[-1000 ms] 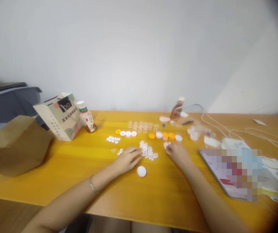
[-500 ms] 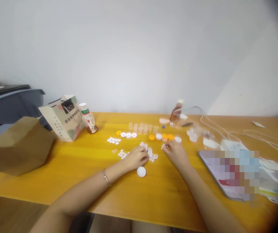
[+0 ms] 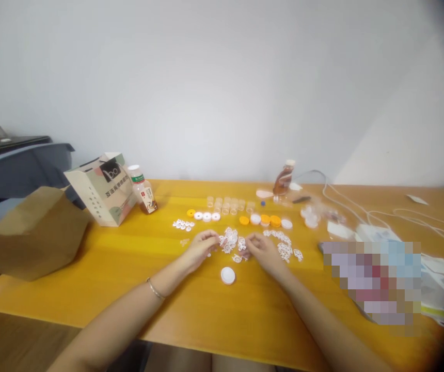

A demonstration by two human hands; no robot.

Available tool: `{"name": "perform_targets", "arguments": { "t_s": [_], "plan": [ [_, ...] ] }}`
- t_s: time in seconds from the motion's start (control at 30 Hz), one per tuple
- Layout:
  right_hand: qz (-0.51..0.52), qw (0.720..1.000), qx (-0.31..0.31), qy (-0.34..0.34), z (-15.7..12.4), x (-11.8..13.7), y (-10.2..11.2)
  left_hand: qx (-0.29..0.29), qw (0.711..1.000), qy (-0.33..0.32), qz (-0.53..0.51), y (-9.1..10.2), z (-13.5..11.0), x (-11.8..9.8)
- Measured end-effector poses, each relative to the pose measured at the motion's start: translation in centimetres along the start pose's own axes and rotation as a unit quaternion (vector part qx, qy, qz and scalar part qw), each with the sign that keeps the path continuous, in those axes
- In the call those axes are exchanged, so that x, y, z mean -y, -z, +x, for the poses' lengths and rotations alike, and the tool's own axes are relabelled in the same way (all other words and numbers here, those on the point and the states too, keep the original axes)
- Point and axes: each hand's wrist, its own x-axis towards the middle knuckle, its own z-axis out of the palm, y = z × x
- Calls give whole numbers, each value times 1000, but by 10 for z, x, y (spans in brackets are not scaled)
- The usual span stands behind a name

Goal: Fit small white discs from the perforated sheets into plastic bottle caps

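Small white openwork pieces (image 3: pixel 228 241) lie in a loose pile in the middle of the table, between my hands. My left hand (image 3: pixel 200 250) is at the pile's left side, its thumb and fingertips pinched on a white openwork piece. From the right, my right hand (image 3: pixel 264 251) meets the pile with closed fingertips, and a white openwork piece (image 3: pixel 241 243) shows at them. More such pieces (image 3: pixel 284 250) are spread to the right of that hand. A round white lid (image 3: pixel 227 275) lies nearer to me. White pieces beside my left hand are partly hidden under it.
Behind stand clear little cups (image 3: pixel 232 205), white ring caps (image 3: pixel 207 216) and orange caps (image 3: pixel 275 220). Small white discs (image 3: pixel 184 225) lie left. Bottles (image 3: pixel 144 194) (image 3: pixel 283 178), a paper bag (image 3: pixel 106 194), a brown bag (image 3: pixel 38 232), cables (image 3: pixel 346 195) and a blurred-out tablet (image 3: pixel 361 279) surround these.
My right hand has moved left to the pile, uncovering the white openwork pieces on the right. My left hand has shifted slightly left, and more of the pile shows between my hands.
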Motion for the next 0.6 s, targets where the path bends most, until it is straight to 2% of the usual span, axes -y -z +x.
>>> {"name": "perform_targets", "arguments": {
  "t_s": [0.07,0.2,0.47,0.6],
  "plan": [
    [16,1000,16,-14,0,-2,-5,7,999,10,-36,-1,-3,0],
    [48,999,3,-24,1,-5,-6,16,998,19,-52,-8,-6,-1],
    [138,988,5,-66,-1,-4,-7,38,998,-38,28,-6,-6,4],
    [151,986,18,-74,-4,-2,-11,13,995,-66,79,-11,-9,1]
  ]
}}
